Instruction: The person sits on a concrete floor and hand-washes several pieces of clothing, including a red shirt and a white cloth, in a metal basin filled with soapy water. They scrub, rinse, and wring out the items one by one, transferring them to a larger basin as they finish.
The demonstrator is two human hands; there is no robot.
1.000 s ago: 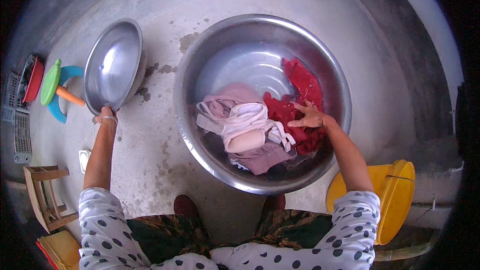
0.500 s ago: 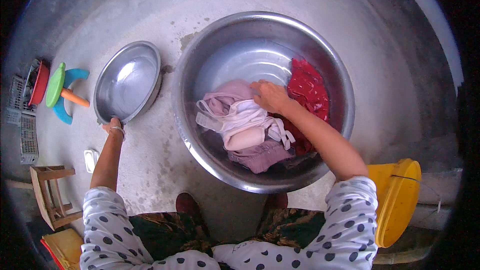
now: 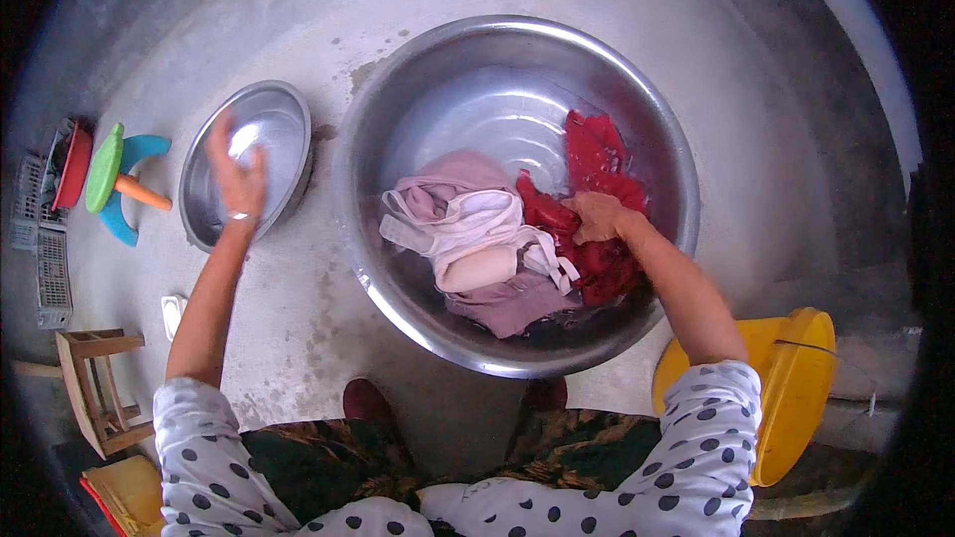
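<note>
A large metal basin (image 3: 370, 268) with shallow water stands before me. In its right part my right hand (image 3: 597, 217) grips a wet red garment (image 3: 597, 144), its fingertips hidden in the cloth. Left of that hand lie a mauve garment (image 3: 512, 306) and, on top, a white and pale-pink garment (image 3: 487, 219) with straps, both untouched. Over the smaller metal basin (image 3: 199, 214) on the left, my left hand (image 3: 237, 179) is raised, slightly smeared by motion. Its thumb and fingers are apart and hold nothing.
A yellow bucket (image 3: 796, 393) lies close by my right forearm. To the far left are a green, orange and blue plastic stool (image 3: 124, 179), a red bowl (image 3: 74, 167) and grey crates (image 3: 54, 273). Nearer are a wooden stool (image 3: 95, 378) and a small white dish (image 3: 173, 315).
My left hand has let go of the small basin's near rim and risen over it. My right hand has moved right and nearer, onto the red garment, which is now spread leftward.
</note>
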